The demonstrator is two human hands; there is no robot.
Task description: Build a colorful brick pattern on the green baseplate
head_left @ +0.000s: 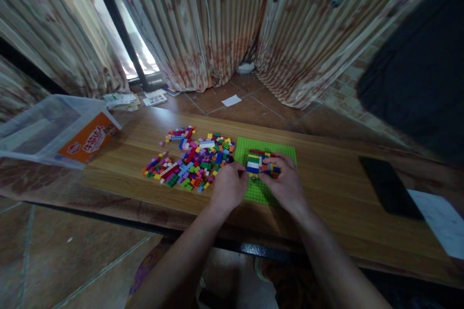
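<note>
A multicoloured toy brick model point(253, 165) with rows of green, white, blue, yellow and red sits over the green studded baseplate point(265, 196). My right hand point(286, 181) wraps round the model's right side, thumb at the near edge and fingers across the top, covering part of it. At the model's left edge, my left hand point(230, 183) is closed with thumb and forefinger together; whatever is in that pinch is hidden. A spread-out heap of loose toy bricks point(195, 157) in many colours lies just left of the baseplate, close to my left hand.
A clear plastic bin point(39, 123) with an orange label stands at the table's left end. Toward the right lie a black flat object point(389, 186) and a white sheet point(440, 219). The wooden table point(333, 188) has its near edge under my forearms. Curtains point(232, 24) hang beyond.
</note>
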